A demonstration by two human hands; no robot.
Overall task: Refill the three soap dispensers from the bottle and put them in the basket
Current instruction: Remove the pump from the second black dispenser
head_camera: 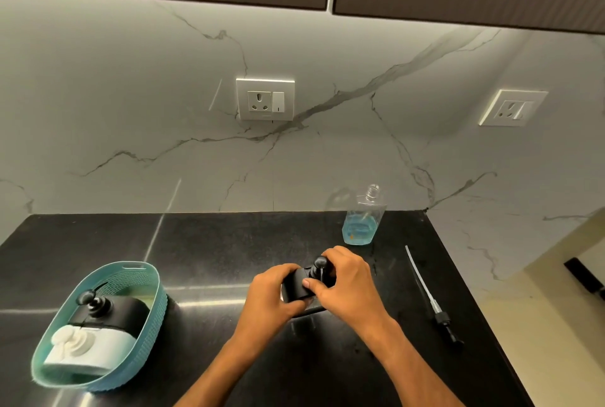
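A black soap dispenser (296, 285) stands upright on the dark counter in the middle. My left hand (271, 292) grips its body from the left. My right hand (345, 279) is closed around its black pump head (319, 264) from the right. Behind them stands a clear bottle (361, 220) with no cap, holding a little blue liquid at the bottom. At the left, a teal basket (149, 318) holds a black dispenser (127, 310) and a white dispenser (88, 346), standing side by side.
A loose pump with a long clear tube (427, 295) lies on the counter to the right, near the counter's right edge (471, 302). A marble wall with two sockets rises behind the counter. Cabinets hang above.
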